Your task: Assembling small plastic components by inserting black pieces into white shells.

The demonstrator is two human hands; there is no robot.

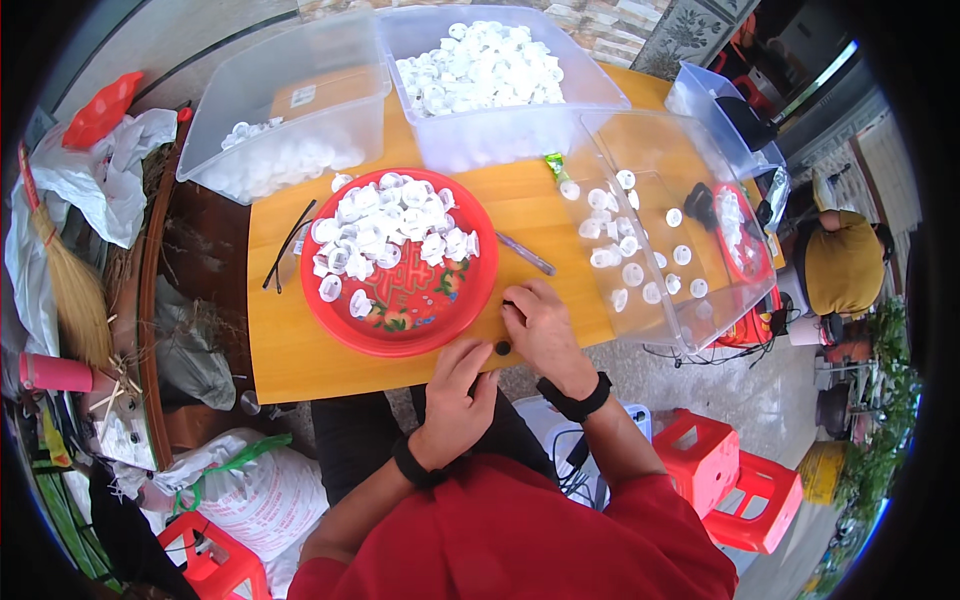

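Close to the table's front edge, my right hand (546, 338) has its thumb and forefinger closed on a small black piece, mostly hidden by the fingers. My left hand (458, 398) is beside it, fingers curled together just over the edge; what they hold, if anything, is hidden. Between the hands sits a small round black disc (503, 348). Beyond them is a red round tray (335, 335) with a flower pattern, heaped with small white plastic parts (385, 215). A slim clear stick-like tool (525, 253) lies right of the tray.
Two clear bins, one at the back left (330, 130) and one at the back middle (520, 125), contain white parts. Toward the right, a clear plastic box (640, 325) has scattered white parts. Black sticks (288, 245) lie left of the tray. Red stools (700, 450) stand below; a person (845, 265) is farther right.
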